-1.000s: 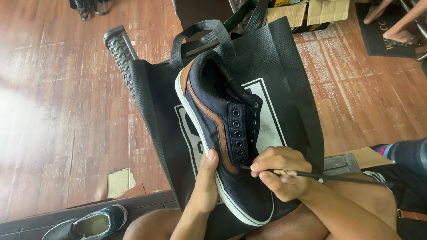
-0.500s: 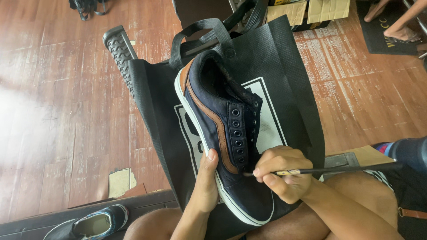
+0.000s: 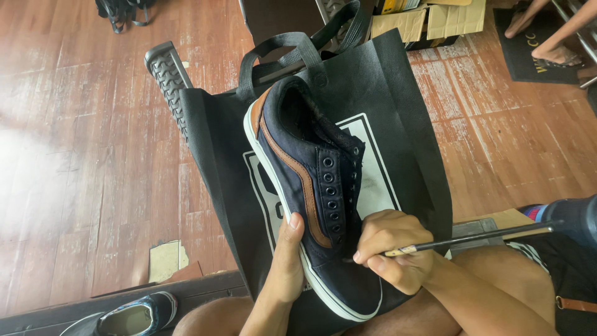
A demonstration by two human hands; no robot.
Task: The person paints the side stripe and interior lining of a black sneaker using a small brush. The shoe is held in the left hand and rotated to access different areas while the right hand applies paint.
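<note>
A dark navy canvas sneaker [image 3: 311, 186] with a brown side stripe, white sole edge and empty eyelets lies on a black tote bag [image 3: 404, 124] across my lap. My left hand [image 3: 286, 267] grips the sneaker's left side near the toe, thumb on the sole edge. My right hand [image 3: 395, 249] holds a thin black paintbrush [image 3: 472, 238], its tip touching the toe area just below the lowest eyelets. The handle points right.
Another sneaker [image 3: 134, 314] sits at the bottom left on a dark board. A black ridged sole [image 3: 166, 78] lies on the wooden floor behind the bag. Cardboard boxes [image 3: 435, 15] stand at the top. Another person's feet [image 3: 547, 37] rest on a mat, top right.
My right hand has shifted slightly, and the brush handle has swung from sloping down to the right to sloping up to the right. The left hand and sneaker stay put.
</note>
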